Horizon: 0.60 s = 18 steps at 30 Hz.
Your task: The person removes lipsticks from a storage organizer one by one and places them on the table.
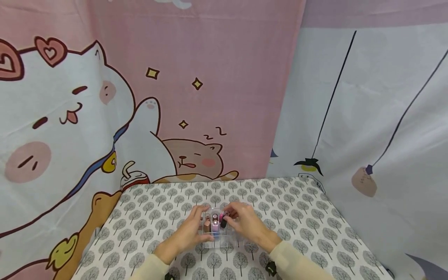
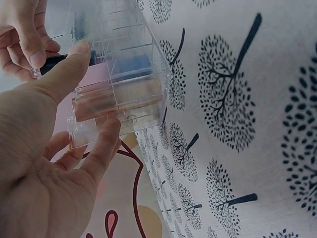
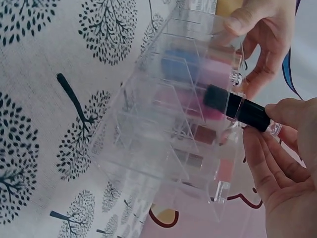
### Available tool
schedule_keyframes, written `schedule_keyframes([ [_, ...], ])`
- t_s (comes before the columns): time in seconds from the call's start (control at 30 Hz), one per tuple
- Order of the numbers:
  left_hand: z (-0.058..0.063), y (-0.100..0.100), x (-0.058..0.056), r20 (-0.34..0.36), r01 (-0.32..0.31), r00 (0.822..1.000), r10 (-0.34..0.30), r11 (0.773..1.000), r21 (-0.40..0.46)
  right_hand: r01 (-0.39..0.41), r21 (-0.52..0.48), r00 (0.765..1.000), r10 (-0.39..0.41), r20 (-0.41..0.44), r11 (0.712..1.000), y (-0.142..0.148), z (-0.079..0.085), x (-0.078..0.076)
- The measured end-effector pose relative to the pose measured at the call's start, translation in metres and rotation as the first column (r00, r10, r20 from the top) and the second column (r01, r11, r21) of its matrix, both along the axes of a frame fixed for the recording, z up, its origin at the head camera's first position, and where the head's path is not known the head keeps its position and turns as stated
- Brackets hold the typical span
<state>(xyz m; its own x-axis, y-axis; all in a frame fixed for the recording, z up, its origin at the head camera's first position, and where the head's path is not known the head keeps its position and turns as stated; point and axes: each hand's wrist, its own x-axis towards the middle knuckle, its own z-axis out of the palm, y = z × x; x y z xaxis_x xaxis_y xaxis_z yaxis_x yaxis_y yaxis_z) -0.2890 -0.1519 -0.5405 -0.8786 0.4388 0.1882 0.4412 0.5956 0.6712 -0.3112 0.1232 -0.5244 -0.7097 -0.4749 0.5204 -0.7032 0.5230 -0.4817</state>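
A clear plastic lipstick organizer (image 1: pixel 220 244) with divided slots stands on the patterned cloth. My left hand (image 1: pixel 189 230) holds its left side, thumb at the near edge and fingers toward the far side. Between the thumb and fingers of my right hand (image 1: pixel 247 222) is a black lipstick tube (image 3: pixel 251 115) with a clear end. Its dark lower end overlaps a slot of the organizer in the right wrist view. Inside stand a blue-and-pink tube (image 3: pixel 179 64), a brown-orange tube (image 2: pixel 94 105) and a magenta tube (image 3: pixel 214 110), with other small items in nearby slots.
White cloth (image 1: pixel 294 249) printed with grey trees covers the table. Behind it hangs a pink curtain (image 1: pixel 227 77) with cartoon cats, and a pale curtain (image 1: pixel 395 116) hangs at the right. Small black objects (image 1: pixel 271 268) lie near my sleeves.
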Motion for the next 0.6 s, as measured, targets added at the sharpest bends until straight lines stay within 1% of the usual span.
schedule_keyframes([
  [0.2, 0.001, 0.002, 0.0, 0.027, -0.003, 1.0, 0.003, 1.0, 0.003, -0.015, -0.041, 0.997, 0.011, -0.082, 0.999, 0.006, 0.007, -0.002],
  [0.33, 0.002, 0.002, -0.001, 0.028, 0.0, 1.0, 0.0, 1.0, 0.012, 0.002, -0.057, 0.987, -0.011, -0.162, 0.998, 0.011, 0.013, -0.005],
  [0.43, 0.003, 0.002, -0.001, 0.027, -0.004, 1.0, 0.004, 1.0, 0.02, 0.004, -0.065, 0.978, -0.017, -0.206, 0.998, 0.015, 0.016, -0.006],
  [0.5, 0.003, 0.001, 0.0, 0.034, -0.007, 0.999, 0.007, 1.0, 0.02, 0.002, -0.067, 0.974, -0.017, -0.226, 0.998, 0.017, 0.017, -0.007],
  [0.6, 0.002, 0.001, 0.002, 0.05, -0.011, 0.999, 0.01, 1.0, 0.018, 0.004, -0.068, 0.975, -0.019, -0.222, 0.998, 0.021, 0.017, -0.006],
])
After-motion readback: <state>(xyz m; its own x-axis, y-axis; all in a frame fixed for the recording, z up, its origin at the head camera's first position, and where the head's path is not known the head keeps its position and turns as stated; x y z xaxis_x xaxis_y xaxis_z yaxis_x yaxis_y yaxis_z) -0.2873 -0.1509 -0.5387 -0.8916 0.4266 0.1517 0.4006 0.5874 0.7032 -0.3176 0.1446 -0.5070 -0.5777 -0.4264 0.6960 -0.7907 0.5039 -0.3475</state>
